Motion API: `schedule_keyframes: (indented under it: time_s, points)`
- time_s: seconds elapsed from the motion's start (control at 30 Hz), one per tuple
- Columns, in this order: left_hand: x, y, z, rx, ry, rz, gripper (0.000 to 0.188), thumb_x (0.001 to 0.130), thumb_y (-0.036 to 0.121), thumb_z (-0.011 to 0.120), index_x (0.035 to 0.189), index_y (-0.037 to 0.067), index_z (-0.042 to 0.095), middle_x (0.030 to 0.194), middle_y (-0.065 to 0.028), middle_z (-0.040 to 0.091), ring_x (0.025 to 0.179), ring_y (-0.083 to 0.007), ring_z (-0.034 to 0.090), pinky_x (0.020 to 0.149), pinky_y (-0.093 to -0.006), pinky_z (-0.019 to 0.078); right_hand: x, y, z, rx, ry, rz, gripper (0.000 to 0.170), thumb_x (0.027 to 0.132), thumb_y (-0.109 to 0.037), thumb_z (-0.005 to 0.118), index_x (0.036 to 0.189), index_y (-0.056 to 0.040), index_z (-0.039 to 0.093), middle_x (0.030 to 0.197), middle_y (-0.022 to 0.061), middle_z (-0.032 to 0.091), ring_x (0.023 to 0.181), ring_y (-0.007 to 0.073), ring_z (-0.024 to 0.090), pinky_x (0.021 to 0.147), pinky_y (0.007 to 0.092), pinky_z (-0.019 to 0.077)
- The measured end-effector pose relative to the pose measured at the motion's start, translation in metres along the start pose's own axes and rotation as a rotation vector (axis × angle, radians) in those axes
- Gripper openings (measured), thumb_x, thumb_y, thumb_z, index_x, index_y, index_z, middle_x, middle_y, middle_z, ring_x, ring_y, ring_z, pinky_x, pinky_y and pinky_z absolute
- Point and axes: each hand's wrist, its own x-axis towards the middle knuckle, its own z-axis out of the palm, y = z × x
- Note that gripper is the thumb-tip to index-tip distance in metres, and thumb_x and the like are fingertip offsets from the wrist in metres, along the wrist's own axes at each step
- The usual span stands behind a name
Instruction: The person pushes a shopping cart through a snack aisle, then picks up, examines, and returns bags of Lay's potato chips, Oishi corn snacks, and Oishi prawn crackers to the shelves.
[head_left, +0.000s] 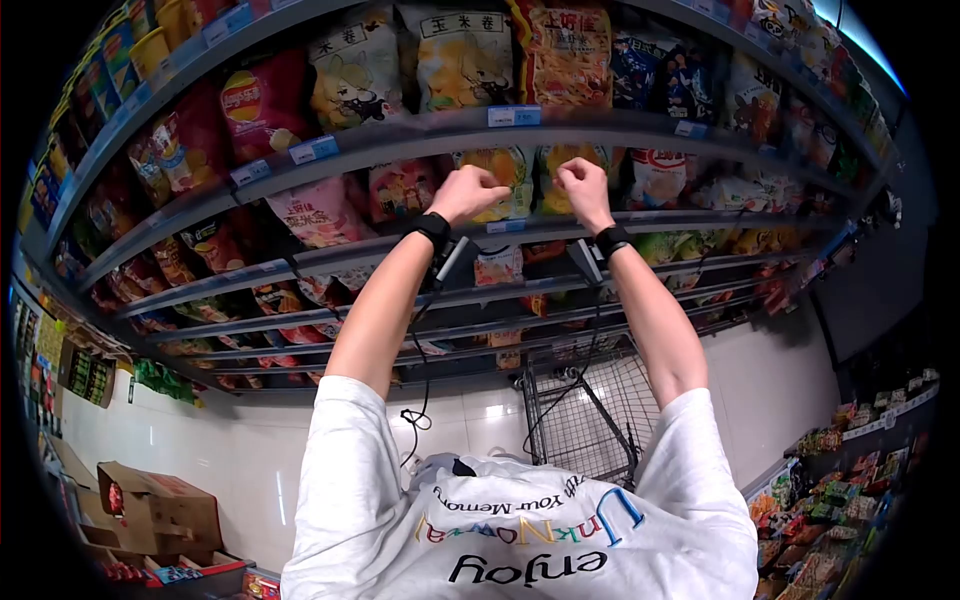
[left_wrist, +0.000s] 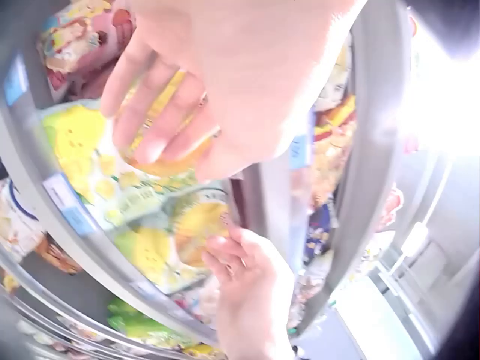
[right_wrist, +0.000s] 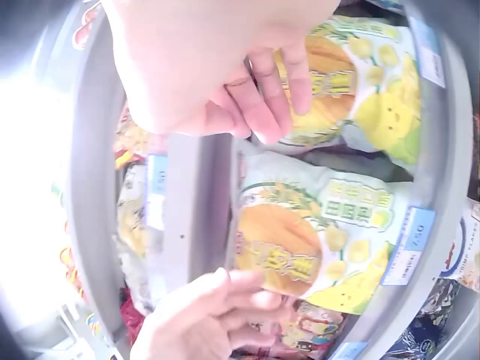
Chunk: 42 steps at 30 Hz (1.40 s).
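Two yellow-and-green snack bags stand side by side on a middle shelf: a left one (head_left: 515, 170) and a right one (head_left: 552, 192). My left hand (head_left: 468, 193) hovers in front of the left bag, its fingers loosely bent and holding nothing. Before the right bag is my right hand (head_left: 583, 188), also with nothing in its grasp. In the right wrist view, the relaxed fingers of the right hand (right_wrist: 217, 67) overlap the upper bag (right_wrist: 390, 97), while the left hand (right_wrist: 195, 319) is beside the lower bag (right_wrist: 292, 232), fingers spread.
Pink snack bags (head_left: 315, 215) sit left of the hands. The shelf edge above (head_left: 440, 133) carries price labels (head_left: 514, 116). A wire shopping cart (head_left: 580, 415) stands below on the right. Cables (head_left: 425, 370) hang from the wrist devices. Cardboard boxes (head_left: 165, 505) lie behind at left.
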Motion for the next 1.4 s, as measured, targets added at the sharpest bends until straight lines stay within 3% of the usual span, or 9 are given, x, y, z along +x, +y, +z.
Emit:
schedule_keyframes:
  time_s: [0.13,0.37,0.63,0.7,0.73,0.83,1.07,1.23,1.4]
  points:
    - [0.01,0.072,-0.012,-0.422,0.058,0.23,0.029,0.082,0.02,0.063,0.103,-0.001,0.063,0.086,-0.0077,0.066,0.075,-0.0105,0.062,0.065,-0.024,0.0497,0.026,-0.059,-0.028,0.046,-0.004,-0.23,0.015,0.082,-0.011,0.056,0.08,0.0019,0.064,0.067,0.0069,0.064,0.065,0.0118,0.062,0.06,0.025,0.0475]
    - [0.064,0.113,-0.03,-0.243,0.584,0.233,0.04,0.073,0.02,0.063,0.102,-0.006,0.057,0.096,-0.0192,0.064,0.087,-0.0276,0.063,0.078,-0.0329,0.0489,0.09,-0.072,-0.062,-0.3,0.374,-0.352,0.028,0.078,-0.014,0.057,0.102,0.0011,0.058,0.096,0.019,0.059,0.092,0.0327,0.058,0.081,0.0377,0.0461]
    - [0.098,0.099,-0.033,-0.014,0.25,-0.054,0.04,0.072,0.026,0.06,0.075,-0.013,0.055,0.075,-0.0263,0.06,0.074,-0.0329,0.062,0.068,-0.0391,0.0465,0.099,-0.072,-0.074,-0.372,0.109,-0.136,0.043,0.078,-0.015,0.054,0.114,0.0077,0.051,0.105,0.0244,0.061,0.102,0.0359,0.058,0.088,0.0376,0.0448]
    - [0.103,0.106,-0.027,-0.001,0.242,-0.074,0.034,0.072,0.022,0.057,0.073,-0.013,0.054,0.076,-0.0272,0.06,0.076,-0.0343,0.061,0.069,-0.0395,0.0463,0.102,-0.078,-0.074,-0.433,0.045,-0.079,0.031,0.076,-0.014,0.053,0.09,0.0134,0.052,0.097,0.0348,0.057,0.097,0.0458,0.055,0.082,0.0456,0.0445]
    - [0.101,0.114,-0.029,-0.018,0.147,-0.167,0.042,0.073,0.021,0.053,0.1,-0.011,0.059,0.11,-0.0299,0.057,0.105,-0.0391,0.055,0.088,-0.0406,0.0443,0.105,-0.078,-0.073,-0.467,0.026,-0.044,0.031,0.076,-0.014,0.052,0.09,0.0133,0.052,0.096,0.0346,0.057,0.096,0.0455,0.055,0.082,0.0455,0.0444]
    - [0.101,0.114,-0.029,-0.123,0.228,-0.207,0.044,0.073,0.018,0.052,0.105,-0.012,0.056,0.114,-0.0297,0.055,0.108,-0.0385,0.054,0.09,-0.0403,0.0437,0.111,-0.079,-0.073,-0.446,-0.013,0.021,0.029,0.077,-0.013,0.052,0.092,0.0118,0.052,0.1,0.0328,0.057,0.099,0.0437,0.055,0.084,0.0434,0.0437]
    - [0.111,0.112,-0.041,-0.405,0.361,0.001,0.054,0.073,0.027,0.068,0.107,-0.013,0.053,0.107,-0.0253,0.059,0.101,-0.0286,0.059,0.086,-0.0348,0.0462,0.118,-0.083,-0.079,0.227,0.03,-0.311,0.035,0.088,-0.009,0.055,0.118,0.0067,0.049,0.109,0.0128,0.061,0.099,0.0156,0.056,0.086,0.0278,0.0442]
    - [0.095,0.127,-0.037,-0.624,0.473,0.221,0.062,0.074,0.035,0.074,0.109,-0.009,0.051,0.101,-0.0144,0.062,0.085,-0.0174,0.062,0.073,-0.031,0.05,0.097,-0.106,-0.089,0.206,0.164,-0.308,0.034,0.086,-0.008,0.059,0.115,0.0071,0.052,0.106,0.0127,0.062,0.095,0.0162,0.059,0.084,0.0269,0.0465]
    - [0.053,0.139,-0.04,-0.765,0.225,-0.018,0.057,0.075,0.027,0.075,0.116,-0.002,0.048,0.104,-0.0111,0.062,0.087,-0.0158,0.063,0.074,-0.0291,0.0527,0.051,-0.114,-0.089,0.351,0.161,-0.169,0.026,0.086,-0.009,0.061,0.108,0.0038,0.057,0.1,0.0089,0.063,0.089,0.0128,0.059,0.08,0.0258,0.0475]
